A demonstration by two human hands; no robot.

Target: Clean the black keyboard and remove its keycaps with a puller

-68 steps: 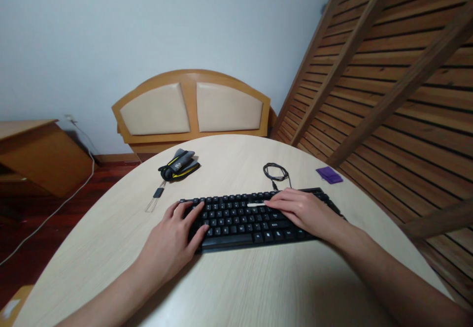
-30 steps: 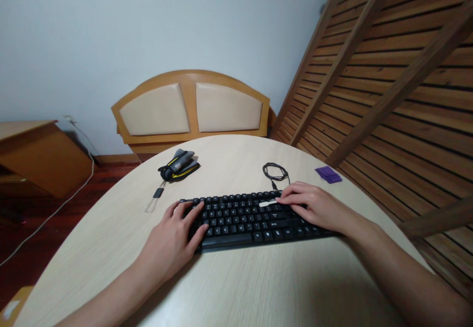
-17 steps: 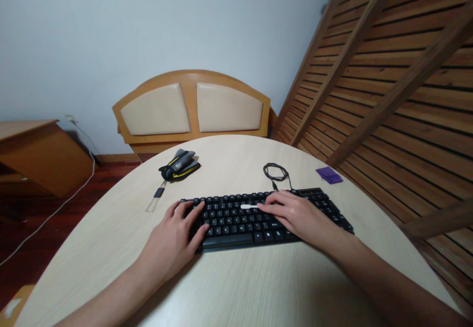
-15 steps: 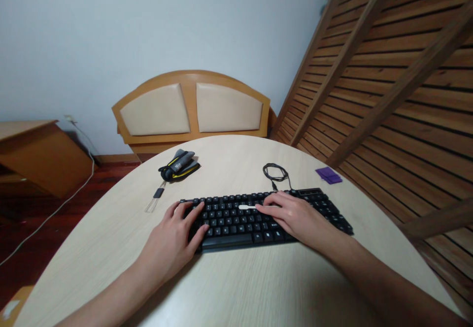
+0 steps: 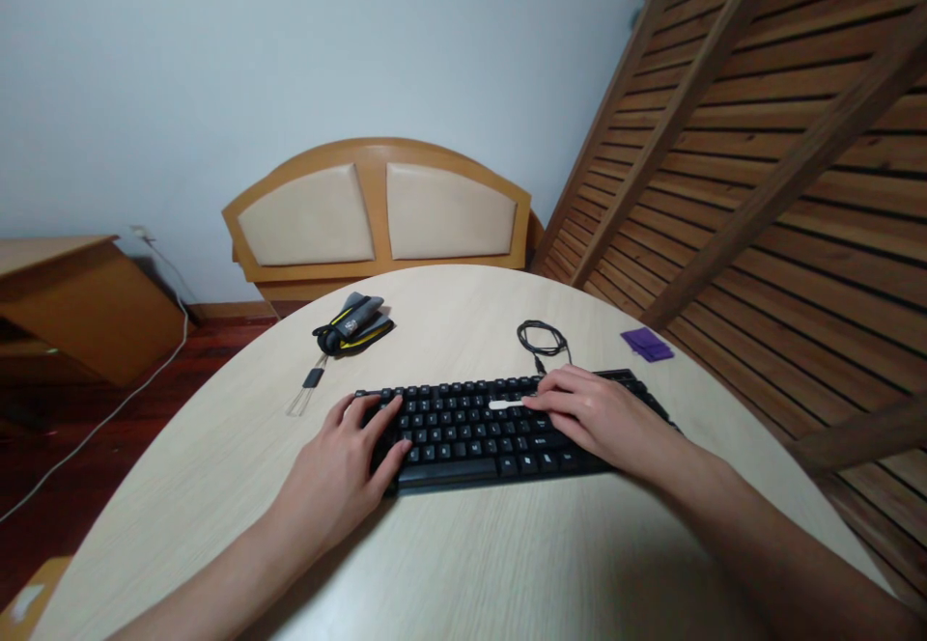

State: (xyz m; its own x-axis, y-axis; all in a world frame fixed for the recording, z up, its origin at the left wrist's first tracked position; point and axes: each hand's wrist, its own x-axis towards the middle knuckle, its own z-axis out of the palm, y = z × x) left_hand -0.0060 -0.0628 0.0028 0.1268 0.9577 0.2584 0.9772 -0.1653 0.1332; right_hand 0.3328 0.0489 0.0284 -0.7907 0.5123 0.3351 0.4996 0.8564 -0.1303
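Note:
A black keyboard (image 5: 449, 438) lies lengthwise across the near half of the round table. My left hand (image 5: 351, 453) rests on its left end, fingers and thumb spread over the keys and gripping nothing. Over the right half of the keys, my right hand (image 5: 594, 414) pinches a small white swab (image 5: 503, 404) between thumb and fingers. The swab's broader end points left and lies close above the upper letter rows; whether it touches the keys I cannot tell. My right hand hides part of the number pad.
Behind the keyboard lies its coiled black cable (image 5: 542, 338). A grey, black and yellow fabric bundle (image 5: 354, 324) with thin wire loops sits at the back left of the table (image 5: 449, 564). Purple folded cloth (image 5: 647, 344) lies at the right. A slatted wooden panel (image 5: 731, 197) leans beyond.
My right hand has moved a short way to the right along the keys, carrying the swab with it. My left hand stays in place on the keyboard.

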